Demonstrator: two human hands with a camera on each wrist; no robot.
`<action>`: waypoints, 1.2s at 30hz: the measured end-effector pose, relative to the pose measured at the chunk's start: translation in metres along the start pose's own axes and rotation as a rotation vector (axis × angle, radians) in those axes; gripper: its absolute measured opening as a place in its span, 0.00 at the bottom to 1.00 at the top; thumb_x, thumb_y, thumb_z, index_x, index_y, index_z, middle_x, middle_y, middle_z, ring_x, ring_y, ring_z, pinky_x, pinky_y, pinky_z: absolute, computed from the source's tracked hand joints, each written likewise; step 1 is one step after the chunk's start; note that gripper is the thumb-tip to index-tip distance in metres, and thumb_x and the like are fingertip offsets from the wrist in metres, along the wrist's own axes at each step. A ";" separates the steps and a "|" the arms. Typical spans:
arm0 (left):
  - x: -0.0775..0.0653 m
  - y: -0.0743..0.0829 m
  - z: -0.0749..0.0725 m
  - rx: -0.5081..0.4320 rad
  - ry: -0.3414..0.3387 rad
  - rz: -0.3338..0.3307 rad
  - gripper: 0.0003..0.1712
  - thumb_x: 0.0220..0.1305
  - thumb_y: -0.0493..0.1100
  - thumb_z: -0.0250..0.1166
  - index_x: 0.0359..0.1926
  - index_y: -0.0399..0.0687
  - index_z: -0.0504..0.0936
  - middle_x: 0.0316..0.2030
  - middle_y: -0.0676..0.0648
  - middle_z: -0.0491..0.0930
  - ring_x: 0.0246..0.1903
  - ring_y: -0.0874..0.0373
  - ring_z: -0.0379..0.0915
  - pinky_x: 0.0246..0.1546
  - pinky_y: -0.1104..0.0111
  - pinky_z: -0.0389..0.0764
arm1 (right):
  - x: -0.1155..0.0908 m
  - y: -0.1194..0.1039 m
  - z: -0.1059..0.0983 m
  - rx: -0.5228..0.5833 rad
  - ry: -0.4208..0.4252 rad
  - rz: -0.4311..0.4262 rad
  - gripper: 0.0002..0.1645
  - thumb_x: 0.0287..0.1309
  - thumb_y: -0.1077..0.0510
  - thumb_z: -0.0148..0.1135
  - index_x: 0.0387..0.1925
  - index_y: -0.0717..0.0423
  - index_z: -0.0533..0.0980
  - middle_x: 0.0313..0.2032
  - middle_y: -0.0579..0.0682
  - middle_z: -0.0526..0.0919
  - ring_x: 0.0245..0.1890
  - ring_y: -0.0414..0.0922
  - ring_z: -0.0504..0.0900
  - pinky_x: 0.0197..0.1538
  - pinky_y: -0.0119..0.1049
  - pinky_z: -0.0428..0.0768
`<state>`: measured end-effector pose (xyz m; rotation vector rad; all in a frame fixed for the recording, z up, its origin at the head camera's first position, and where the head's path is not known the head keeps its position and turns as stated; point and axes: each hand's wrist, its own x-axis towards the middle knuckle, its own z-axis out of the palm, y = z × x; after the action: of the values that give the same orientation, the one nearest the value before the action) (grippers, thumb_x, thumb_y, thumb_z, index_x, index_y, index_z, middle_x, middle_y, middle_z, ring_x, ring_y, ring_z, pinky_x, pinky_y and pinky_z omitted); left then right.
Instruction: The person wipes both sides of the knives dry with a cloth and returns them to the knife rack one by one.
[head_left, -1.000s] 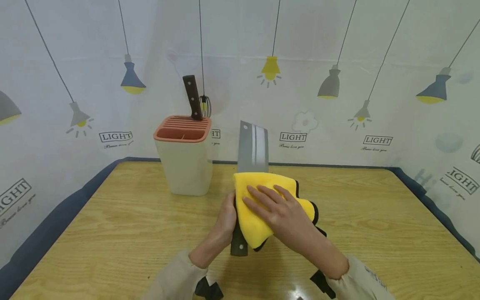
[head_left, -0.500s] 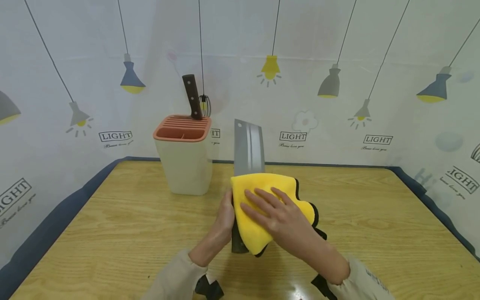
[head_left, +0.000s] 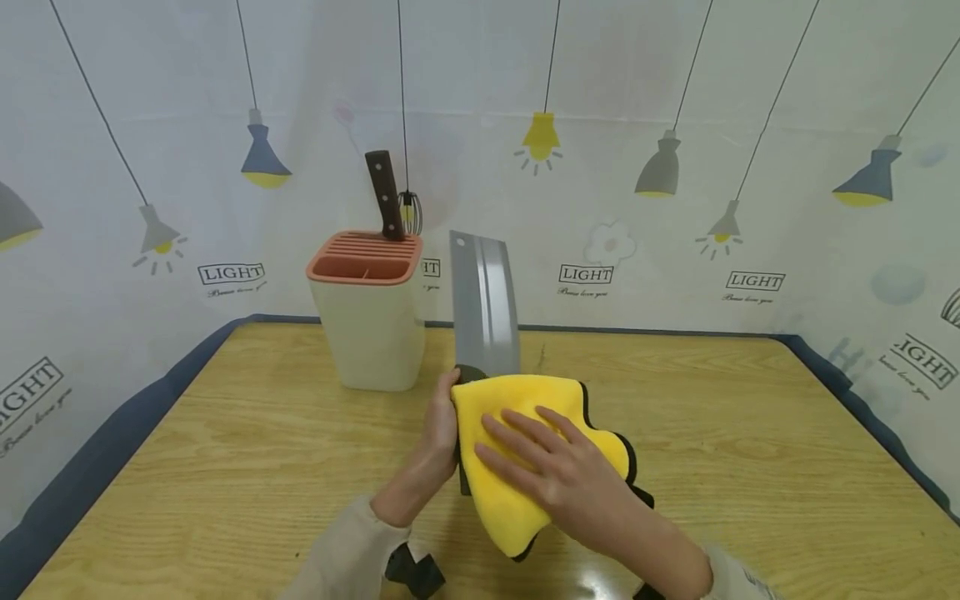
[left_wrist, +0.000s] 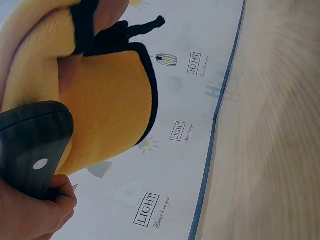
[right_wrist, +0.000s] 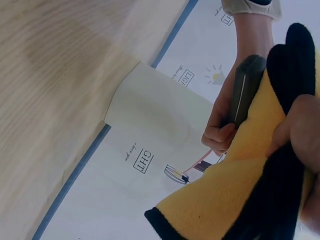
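Note:
A cleaver [head_left: 486,304] is held up over the table, its broad steel blade pointing away and upward. My left hand [head_left: 438,433] grips its dark handle [left_wrist: 35,150], whose rounded butt shows in the left wrist view. A yellow cloth [head_left: 517,396] with black edging covers most of the handle in the head view. My right hand [head_left: 562,475] lies over this cloth with its fingers spread across the top. From the right wrist view, the right thumb [right_wrist: 302,130] bears on the cloth's other side, so the cloth is pinched between thumb and fingers.
A cream knife block [head_left: 371,333] with an orange slotted top stands at the back left. One dark-handled knife [head_left: 386,196] is upright in it. Behind the wooden table [head_left: 225,467] hangs a backdrop printed with lamps [head_left: 542,137]. Black straps [head_left: 415,573] sit near the wrists.
The cloth and my right hand have slid down toward me along the handle, uncovering the blade's base and the top of the handle. The cleaver has shifted slightly left.

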<state>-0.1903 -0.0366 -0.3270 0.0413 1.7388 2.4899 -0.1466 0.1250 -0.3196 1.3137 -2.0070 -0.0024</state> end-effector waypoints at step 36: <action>0.010 0.010 -0.003 -0.285 -0.126 -0.032 0.20 0.66 0.50 0.27 0.34 0.40 0.59 0.22 0.51 0.61 0.19 0.65 0.58 0.22 0.79 0.64 | -0.016 -0.005 -0.003 0.022 -0.030 -0.106 0.22 0.64 0.63 0.37 0.54 0.50 0.70 0.58 0.53 0.69 0.56 0.49 0.68 0.53 0.47 0.69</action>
<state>-0.2010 -0.0417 -0.3194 0.1424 1.3152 2.6222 -0.1375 0.1363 -0.3284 1.4403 -1.9654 -0.0492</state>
